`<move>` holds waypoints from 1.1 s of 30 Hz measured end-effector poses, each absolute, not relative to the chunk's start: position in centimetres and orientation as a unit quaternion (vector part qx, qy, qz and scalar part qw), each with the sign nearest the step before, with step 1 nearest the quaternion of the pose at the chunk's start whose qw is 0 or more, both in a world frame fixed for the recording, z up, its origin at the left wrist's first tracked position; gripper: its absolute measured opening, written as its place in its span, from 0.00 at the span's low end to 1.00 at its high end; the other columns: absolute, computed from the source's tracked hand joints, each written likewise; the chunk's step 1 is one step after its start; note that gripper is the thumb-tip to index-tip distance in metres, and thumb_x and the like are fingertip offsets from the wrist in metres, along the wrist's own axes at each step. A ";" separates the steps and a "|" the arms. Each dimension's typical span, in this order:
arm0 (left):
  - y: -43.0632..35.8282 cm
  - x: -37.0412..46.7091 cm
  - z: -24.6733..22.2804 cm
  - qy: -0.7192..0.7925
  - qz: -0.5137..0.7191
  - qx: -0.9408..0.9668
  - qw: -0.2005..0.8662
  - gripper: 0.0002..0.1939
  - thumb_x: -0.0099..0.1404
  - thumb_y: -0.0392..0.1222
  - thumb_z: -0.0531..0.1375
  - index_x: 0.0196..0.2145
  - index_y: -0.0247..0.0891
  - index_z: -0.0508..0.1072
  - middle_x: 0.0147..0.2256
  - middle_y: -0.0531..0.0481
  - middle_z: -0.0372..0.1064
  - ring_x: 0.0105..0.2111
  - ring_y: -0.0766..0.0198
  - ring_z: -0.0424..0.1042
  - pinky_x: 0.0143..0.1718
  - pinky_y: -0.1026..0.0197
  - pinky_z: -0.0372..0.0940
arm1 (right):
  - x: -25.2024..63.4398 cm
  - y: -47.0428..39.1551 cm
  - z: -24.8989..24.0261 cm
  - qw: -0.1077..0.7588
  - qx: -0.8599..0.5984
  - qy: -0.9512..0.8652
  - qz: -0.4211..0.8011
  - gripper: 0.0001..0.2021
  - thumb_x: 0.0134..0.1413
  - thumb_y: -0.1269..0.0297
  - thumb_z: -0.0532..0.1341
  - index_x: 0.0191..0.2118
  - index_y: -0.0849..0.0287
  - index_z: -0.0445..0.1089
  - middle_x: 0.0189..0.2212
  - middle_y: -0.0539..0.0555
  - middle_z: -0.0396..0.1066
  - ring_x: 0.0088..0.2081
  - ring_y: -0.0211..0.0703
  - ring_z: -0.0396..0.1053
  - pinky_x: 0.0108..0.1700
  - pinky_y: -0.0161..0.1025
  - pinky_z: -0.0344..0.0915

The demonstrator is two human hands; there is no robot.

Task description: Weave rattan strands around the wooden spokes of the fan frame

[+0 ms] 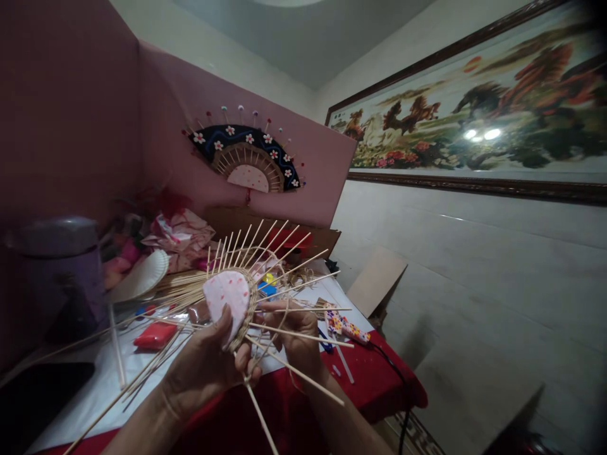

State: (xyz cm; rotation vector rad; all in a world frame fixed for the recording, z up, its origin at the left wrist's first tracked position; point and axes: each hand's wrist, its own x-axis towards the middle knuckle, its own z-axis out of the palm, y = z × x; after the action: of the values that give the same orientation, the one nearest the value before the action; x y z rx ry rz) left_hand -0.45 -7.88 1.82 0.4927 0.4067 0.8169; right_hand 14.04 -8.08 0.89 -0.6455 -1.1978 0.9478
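Note:
My left hand (203, 366) is closed on a half-round fan base (225, 294) covered in white paper with small red marks, its thumb across the paper face. Thin wooden sticks (294, 256) radiate from the curved edge, which has a band of woven twine (253, 297) along it. On the right side of the base, my right hand (298, 341) has its fingers bent around a loose strand of the twine (281, 325), among the lower sticks. Part of its fingertips is hidden behind the sticks.
A dark flowered fan (246, 142) hangs on the pink panel (322, 189). On the table lie a flowered glue gun (346, 325) with a cable, a red packet (155, 337), loose sticks and a white paper plate (142, 278). A purple flask (61, 278) stands left, near a black flat object (47, 404).

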 end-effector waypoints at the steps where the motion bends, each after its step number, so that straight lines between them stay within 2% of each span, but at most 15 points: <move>1: -7.8 -0.5 1.7 0.196 0.391 0.234 0.868 0.15 0.63 0.44 0.52 0.28 0.35 0.74 0.16 0.50 0.66 0.16 0.62 0.67 0.24 0.54 0.67 | 13.9 -8.1 1.0 0.679 -0.282 -0.535 0.415 0.06 0.41 0.62 0.67 0.30 0.56 0.76 0.19 0.47 0.68 0.16 0.31 0.58 0.19 0.31 0.60; 7: -7.6 -0.7 1.1 0.197 0.389 0.244 0.866 0.16 0.62 0.47 0.52 0.27 0.34 0.74 0.17 0.49 0.68 0.18 0.62 0.68 0.24 0.56 0.67 | 13.7 -8.3 1.6 0.691 -0.270 -0.567 0.358 0.02 0.43 0.66 0.65 0.28 0.55 0.76 0.23 0.49 0.71 0.23 0.38 0.67 0.25 0.35 0.67; 11: -7.6 -0.9 1.3 0.169 0.395 0.276 0.860 0.22 0.60 0.54 0.52 0.30 0.31 0.74 0.22 0.41 0.73 0.21 0.55 0.72 0.25 0.54 0.66 | 13.7 -8.0 1.7 0.670 -0.294 -0.599 0.325 0.04 0.47 0.67 0.62 0.30 0.55 0.75 0.27 0.51 0.73 0.28 0.42 0.70 0.29 0.37 0.67; 14: -7.6 -0.8 1.7 0.160 0.405 0.307 0.846 0.24 0.58 0.58 0.52 0.33 0.32 0.74 0.24 0.40 0.73 0.24 0.52 0.73 0.25 0.55 0.65 | 13.7 -7.4 1.9 0.683 -0.306 -0.596 0.293 0.04 0.47 0.68 0.61 0.29 0.57 0.74 0.25 0.50 0.72 0.27 0.40 0.69 0.29 0.36 0.66; 17: -7.3 -0.7 1.6 0.187 0.413 0.339 0.824 0.25 0.57 0.59 0.52 0.27 0.33 0.73 0.20 0.44 0.70 0.21 0.57 0.70 0.23 0.57 0.64 | 13.9 -6.7 2.5 0.694 -0.318 -0.582 0.281 0.03 0.47 0.69 0.61 0.29 0.58 0.73 0.20 0.47 0.67 0.22 0.36 0.64 0.27 0.34 0.63; 20: -6.8 -0.9 1.1 0.258 0.491 0.394 0.733 0.22 0.58 0.55 0.54 0.17 0.35 0.68 0.12 0.51 0.61 0.13 0.65 0.61 0.16 0.63 0.58 | 14.1 -6.2 3.7 0.686 -0.331 -0.588 0.271 0.03 0.48 0.67 0.61 0.29 0.59 0.73 0.18 0.46 0.63 0.21 0.34 0.60 0.27 0.33 0.61; 22: -6.5 -1.4 1.0 0.307 0.615 0.438 0.580 0.15 0.57 0.45 0.60 0.17 0.36 0.69 0.12 0.54 0.60 0.12 0.70 0.58 0.15 0.67 0.53 | 14.2 -6.1 4.7 0.671 -0.337 -0.613 0.243 0.05 0.49 0.67 0.60 0.27 0.59 0.72 0.20 0.47 0.64 0.24 0.35 0.62 0.28 0.33 0.60; 23: -6.5 -1.6 1.1 0.301 0.671 0.449 0.508 0.12 0.56 0.42 0.61 0.18 0.36 0.71 0.13 0.55 0.60 0.14 0.71 0.58 0.17 0.68 0.55 | 14.1 -6.0 5.2 0.662 -0.341 -0.629 0.224 0.06 0.50 0.67 0.59 0.26 0.60 0.71 0.21 0.47 0.65 0.25 0.36 0.62 0.29 0.33 0.60; 25: -6.5 -2.0 1.7 0.280 0.724 0.468 0.421 0.01 0.52 0.37 0.64 0.26 0.38 0.74 0.21 0.54 0.68 0.24 0.68 0.65 0.28 0.69 0.60 | 14.0 -5.9 6.1 0.643 -0.352 -0.655 0.183 0.08 0.51 0.66 0.58 0.24 0.60 0.70 0.21 0.48 0.65 0.26 0.36 0.62 0.29 0.32 0.59; 27: -6.6 -2.1 2.5 0.265 0.719 0.513 0.386 0.17 0.47 0.34 0.67 0.37 0.40 0.74 0.37 0.50 0.73 0.41 0.60 0.68 0.40 0.66 0.61 | 13.8 -5.7 6.9 0.628 -0.371 -0.668 0.147 0.09 0.52 0.66 0.57 0.24 0.60 0.69 0.20 0.47 0.64 0.25 0.36 0.61 0.28 0.32 0.57; 29: -6.4 -1.7 3.3 0.243 0.690 0.590 0.341 0.28 0.45 0.35 0.68 0.46 0.43 0.70 0.48 0.48 0.68 0.51 0.55 0.63 0.48 0.60 0.59 | 13.5 -5.4 7.6 0.617 -0.387 -0.675 0.119 0.09 0.52 0.65 0.58 0.23 0.60 0.68 0.19 0.47 0.64 0.24 0.35 0.60 0.27 0.31 0.56; 31: -5.9 -1.0 3.9 0.215 0.646 0.656 0.325 0.34 0.46 0.36 0.67 0.52 0.45 0.65 0.52 0.46 0.65 0.53 0.53 0.61 0.53 0.54 0.55 | 13.0 -5.1 8.3 0.612 -0.390 -0.680 0.104 0.10 0.52 0.65 0.57 0.23 0.60 0.68 0.19 0.47 0.64 0.24 0.35 0.60 0.27 0.31 0.56; 33: -5.1 -0.3 4.4 0.196 0.636 0.672 0.324 0.32 0.47 0.38 0.67 0.51 0.43 0.66 0.52 0.44 0.66 0.52 0.51 0.62 0.53 0.53 0.56 | 12.5 -5.0 9.0 0.616 -0.386 -0.680 0.099 0.10 0.52 0.65 0.57 0.22 0.60 0.68 0.19 0.47 0.65 0.24 0.35 0.61 0.28 0.31 0.56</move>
State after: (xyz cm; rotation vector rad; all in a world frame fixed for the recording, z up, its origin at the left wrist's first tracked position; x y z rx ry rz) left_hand -0.31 -5.07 4.42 1.7629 0.5147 1.6696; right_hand 12.48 -4.96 9.00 -0.8881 -1.5654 0.2284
